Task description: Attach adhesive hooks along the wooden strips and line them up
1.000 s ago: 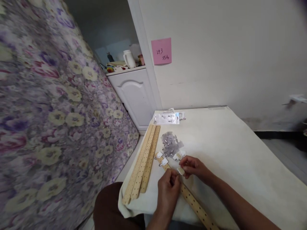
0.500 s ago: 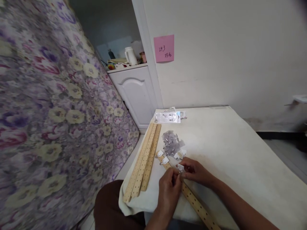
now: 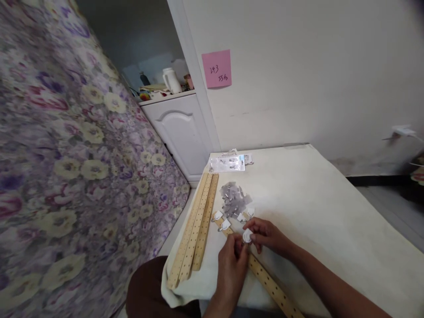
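Note:
A small white tag (image 3: 247, 236) is between my two hands, above a narrow wooden strip with rows of holes (image 3: 270, 285). My left hand (image 3: 232, 264) is closed, its thumb and forefinger pinched at the tag's lower edge; what exactly sits between the fingertips is hidden. From the other side, the forefinger and thumb of my right hand (image 3: 267, 236) hold the tag. Farther up the strip lie more white tags (image 3: 225, 225) with metal rings, and two others (image 3: 251, 213) rest just beyond my right fingers.
A heap of grey plastic bags with metal pieces (image 3: 235, 199) lies beyond my hands. Several holed wooden strips (image 3: 195, 225) run along the left of the cloth-covered table (image 3: 318, 212). Clear packs (image 3: 227, 163) are at its far edge. A flowered curtain (image 3: 82, 176) hangs at left.
The tag between my hands has turned to show its white face, and my right fingers have shifted around it. The view has swung slightly to the right.

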Available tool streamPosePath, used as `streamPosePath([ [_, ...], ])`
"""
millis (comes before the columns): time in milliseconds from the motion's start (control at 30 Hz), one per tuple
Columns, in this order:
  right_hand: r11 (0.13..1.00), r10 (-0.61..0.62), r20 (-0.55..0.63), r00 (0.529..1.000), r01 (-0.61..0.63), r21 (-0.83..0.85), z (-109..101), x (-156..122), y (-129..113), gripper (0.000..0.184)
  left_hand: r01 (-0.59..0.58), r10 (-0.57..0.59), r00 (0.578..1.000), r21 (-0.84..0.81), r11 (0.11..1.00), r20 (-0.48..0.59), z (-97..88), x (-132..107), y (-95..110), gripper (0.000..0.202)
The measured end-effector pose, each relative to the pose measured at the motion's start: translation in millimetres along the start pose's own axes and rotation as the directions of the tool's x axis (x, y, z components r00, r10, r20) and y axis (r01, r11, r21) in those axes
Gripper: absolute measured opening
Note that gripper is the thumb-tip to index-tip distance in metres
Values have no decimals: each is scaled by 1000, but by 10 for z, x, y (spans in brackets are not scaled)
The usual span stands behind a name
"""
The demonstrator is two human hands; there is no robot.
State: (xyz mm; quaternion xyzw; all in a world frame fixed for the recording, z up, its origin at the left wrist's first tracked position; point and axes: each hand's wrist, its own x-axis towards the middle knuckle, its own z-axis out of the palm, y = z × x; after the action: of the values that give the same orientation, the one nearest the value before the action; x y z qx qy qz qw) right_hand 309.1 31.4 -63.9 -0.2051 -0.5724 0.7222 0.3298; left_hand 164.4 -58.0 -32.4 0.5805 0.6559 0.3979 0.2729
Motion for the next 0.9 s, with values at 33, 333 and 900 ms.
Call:
streamPosePath([
  [33,1000,7,4,1000,-7,3,5,0,8,27,11,-10,1000,-14,1000,10,-12,-10,-8,15],
  [333,933,-3,-73,997,-24,-359,144,28,35,23,29,-29,1000,-6,1000,6,-150,-149,-191,19],
  [900,727,-100,-138,985,-22,-686,261,197,114,18,30,-16,996,149,988,-91,-200,-9,-407,16],
])
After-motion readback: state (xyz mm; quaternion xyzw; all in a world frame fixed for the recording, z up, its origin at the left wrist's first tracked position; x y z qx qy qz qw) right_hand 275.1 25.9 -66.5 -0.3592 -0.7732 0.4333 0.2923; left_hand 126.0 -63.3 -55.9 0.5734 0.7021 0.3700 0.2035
